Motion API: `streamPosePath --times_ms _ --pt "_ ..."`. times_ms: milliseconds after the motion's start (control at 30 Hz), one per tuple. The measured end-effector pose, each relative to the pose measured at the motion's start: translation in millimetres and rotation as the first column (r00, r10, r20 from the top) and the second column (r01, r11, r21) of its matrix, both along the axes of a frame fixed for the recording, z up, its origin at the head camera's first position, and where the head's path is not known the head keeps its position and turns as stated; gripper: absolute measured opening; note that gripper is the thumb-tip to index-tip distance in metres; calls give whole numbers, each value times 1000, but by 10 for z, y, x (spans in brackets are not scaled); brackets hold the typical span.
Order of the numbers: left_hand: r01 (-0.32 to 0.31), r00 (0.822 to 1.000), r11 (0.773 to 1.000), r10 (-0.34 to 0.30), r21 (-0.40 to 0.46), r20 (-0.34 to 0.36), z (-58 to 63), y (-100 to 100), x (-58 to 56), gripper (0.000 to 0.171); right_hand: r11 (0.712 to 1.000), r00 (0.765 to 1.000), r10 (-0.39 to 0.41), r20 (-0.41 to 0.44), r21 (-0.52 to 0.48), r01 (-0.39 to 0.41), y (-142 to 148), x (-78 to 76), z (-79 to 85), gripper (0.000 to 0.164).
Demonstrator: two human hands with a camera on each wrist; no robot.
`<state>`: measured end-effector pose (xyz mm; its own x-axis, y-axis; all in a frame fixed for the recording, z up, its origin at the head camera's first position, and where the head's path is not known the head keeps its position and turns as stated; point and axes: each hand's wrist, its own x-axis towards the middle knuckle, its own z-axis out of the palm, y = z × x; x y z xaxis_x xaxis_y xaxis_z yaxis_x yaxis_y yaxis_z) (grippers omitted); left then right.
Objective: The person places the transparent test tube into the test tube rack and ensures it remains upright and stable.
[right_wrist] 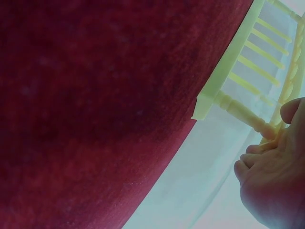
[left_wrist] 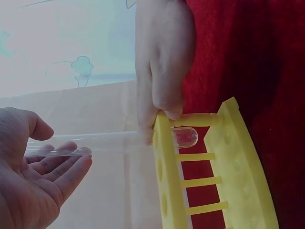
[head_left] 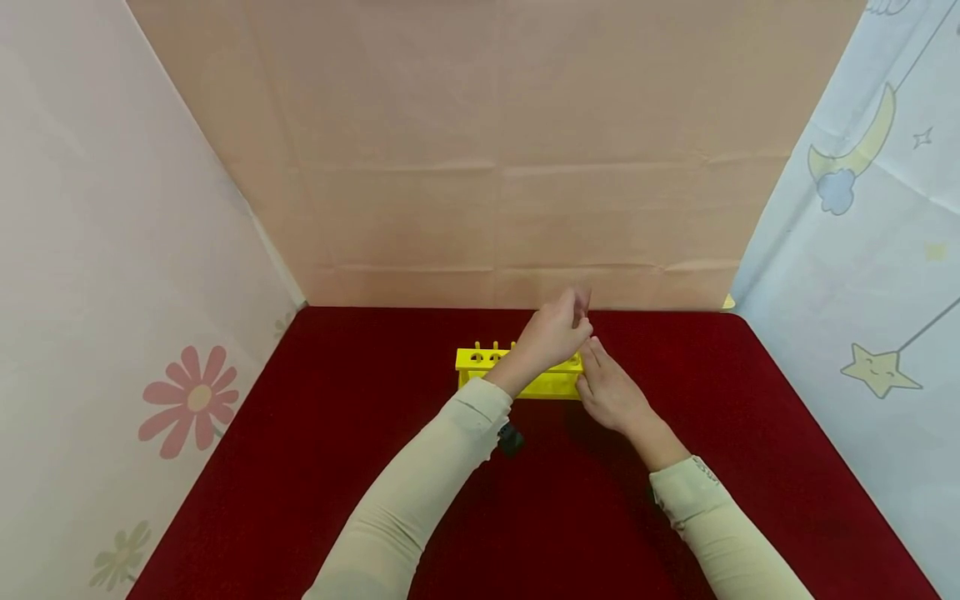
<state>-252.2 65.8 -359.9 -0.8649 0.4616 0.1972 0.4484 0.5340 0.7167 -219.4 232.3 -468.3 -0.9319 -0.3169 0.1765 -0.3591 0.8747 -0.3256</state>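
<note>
So, your left hand [head_left: 555, 333] loosely curls round clear tube [left_wrist: 112, 141], thumb on one side, fingers on other. Tube pokes down through end hole of yellow rack [head_left: 546, 387], below left hand, near right hand's fingers. Round tip hangs between rack's top and bottom boards. Your right hand [head_left: 611, 393] pinches that end of rack's top board, thumb across from fingers. Can't tell if right fingers touch tube. Rack stands on red desk [head_left: 360, 400], under both hands.
</note>
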Motion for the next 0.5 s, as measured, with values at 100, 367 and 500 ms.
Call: streamPosePath --times_ms 100,367,500 --pt "9 1000 1000 -9 -2 -14 -24 8 -5 20 1000 1000 4 -5 -1 -4 1 5 1 65" --pt "13 1000 1000 -13 -7 -4 -81 26 -17 21 1000 1000 7 -5 -3 -7 -6 6 1 65" --pt "6 1000 1000 -6 -10 -1 -106 33 -23 23 1000 1000 8 -10 -7 -8 -5 8 -1 65"
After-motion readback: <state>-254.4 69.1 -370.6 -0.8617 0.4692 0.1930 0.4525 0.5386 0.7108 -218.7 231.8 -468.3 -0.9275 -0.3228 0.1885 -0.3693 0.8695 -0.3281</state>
